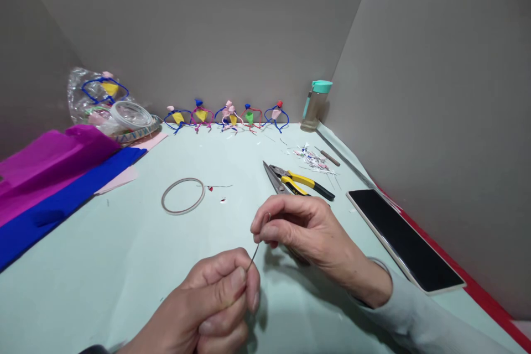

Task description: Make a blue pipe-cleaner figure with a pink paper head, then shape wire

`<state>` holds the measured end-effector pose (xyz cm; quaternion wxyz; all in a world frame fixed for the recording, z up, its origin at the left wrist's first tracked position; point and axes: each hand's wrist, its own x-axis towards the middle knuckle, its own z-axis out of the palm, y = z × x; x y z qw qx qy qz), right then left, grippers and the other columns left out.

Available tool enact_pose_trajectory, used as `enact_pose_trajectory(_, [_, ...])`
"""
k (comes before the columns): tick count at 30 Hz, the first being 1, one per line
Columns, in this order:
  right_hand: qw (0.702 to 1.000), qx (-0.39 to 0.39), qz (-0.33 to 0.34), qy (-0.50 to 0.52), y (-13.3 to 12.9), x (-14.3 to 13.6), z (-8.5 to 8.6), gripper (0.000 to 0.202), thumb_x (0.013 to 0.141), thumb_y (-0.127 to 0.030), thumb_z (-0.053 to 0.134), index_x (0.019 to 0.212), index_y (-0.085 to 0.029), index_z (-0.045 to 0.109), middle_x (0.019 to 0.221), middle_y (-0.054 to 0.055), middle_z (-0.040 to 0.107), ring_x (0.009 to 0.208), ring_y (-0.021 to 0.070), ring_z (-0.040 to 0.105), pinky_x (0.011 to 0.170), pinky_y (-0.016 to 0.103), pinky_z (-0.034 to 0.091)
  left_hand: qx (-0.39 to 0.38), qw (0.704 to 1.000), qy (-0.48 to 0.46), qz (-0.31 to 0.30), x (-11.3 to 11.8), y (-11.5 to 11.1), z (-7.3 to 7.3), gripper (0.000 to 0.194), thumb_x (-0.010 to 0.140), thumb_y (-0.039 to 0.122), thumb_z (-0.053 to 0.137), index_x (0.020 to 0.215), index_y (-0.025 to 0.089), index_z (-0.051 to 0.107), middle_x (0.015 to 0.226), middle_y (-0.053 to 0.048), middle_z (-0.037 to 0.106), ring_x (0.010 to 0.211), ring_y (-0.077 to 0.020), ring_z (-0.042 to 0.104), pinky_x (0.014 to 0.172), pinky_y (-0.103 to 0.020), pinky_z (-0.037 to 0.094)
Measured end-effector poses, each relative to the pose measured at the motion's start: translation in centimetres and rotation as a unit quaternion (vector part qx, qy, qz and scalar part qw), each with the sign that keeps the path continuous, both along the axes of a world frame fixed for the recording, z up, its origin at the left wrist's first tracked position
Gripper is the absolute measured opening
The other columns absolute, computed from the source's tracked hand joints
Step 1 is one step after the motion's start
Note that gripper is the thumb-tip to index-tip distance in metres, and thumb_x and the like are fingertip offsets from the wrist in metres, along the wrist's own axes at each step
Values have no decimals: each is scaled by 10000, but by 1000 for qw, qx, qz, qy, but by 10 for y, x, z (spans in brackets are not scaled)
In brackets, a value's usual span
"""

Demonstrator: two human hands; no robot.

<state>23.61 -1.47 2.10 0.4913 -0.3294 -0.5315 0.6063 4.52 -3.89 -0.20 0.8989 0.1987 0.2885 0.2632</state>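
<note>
Wire gripped in two places

The left hand is clamped on the wire's lower part, fingers curled; the right hand pinches its upper part, thumb and fingers together. Just beyond the right hand lie pliers and partly hidden scissors. A ring lies beyond the left hand; a tablet lies right of the right hand.

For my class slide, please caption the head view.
Left hand and right hand grip a wire, pliers and small figures beyond.
</note>
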Motion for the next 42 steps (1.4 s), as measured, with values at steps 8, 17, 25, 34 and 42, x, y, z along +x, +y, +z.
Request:
enact_pose_trajectory(8, [999, -37, -31, 6, 0, -6, -5, 112, 785, -249, 790, 701, -191, 744, 639, -15, 677, 587, 103, 558, 558, 235, 434, 5, 1000, 6, 2, 2, -1, 0, 305, 774, 382, 867, 715, 145, 685, 464, 124, 297, 386, 7, 139, 368, -110, 127])
enact_pose_trajectory(17, [998, -30, -61, -4, -5, -11, 0, 161, 774, -264, 795, 652, -189, 720, 599, -25, 637, 549, 95, 502, 573, 243, 452, -3, 1000, 7, 0, 3, -2, -2, 331, 754, 396, 880, 703, 151, 664, 468, 124, 305, 382, 8, 144, 356, -110, 118])
enact_pose_trajectory(25, [998, -28, -52, 2, -3, -11, -5, 169, 776, -301, 814, 678, -197, 724, 614, -24, 645, 569, 106, 508, 587, 254, 454, -8, 1000, 0, -11, 1, 0, -2, 324, 750, 354, 887, 694, 159, 634, 466, 130, 296, 381, 5, 126, 349, -110, 127])
enact_pose_trajectory(34, [1000, 16, -13, -13, 1, 0, -13, 238, 969, -378, 664, 846, -194, 753, 804, 8, 709, 731, 108, 592, 700, 236, 467, -23, 999, -23, -2, 1, 4, 1, 245, 797, 308, 855, 731, 155, 676, 470, 125, 312, 378, 5, 135, 343, -102, 148])
enact_pose_trajectory(42, [999, 13, -22, 31, -3, -4, -15, 257, 949, -380, 691, 778, -195, 737, 743, -9, 675, 656, 92, 547, 620, 225, 438, -22, 999, -23, -13, 1, 2, -1, 286, 788, 325, 864, 709, 156, 648, 485, 120, 321, 388, 6, 150, 344, -95, 143])
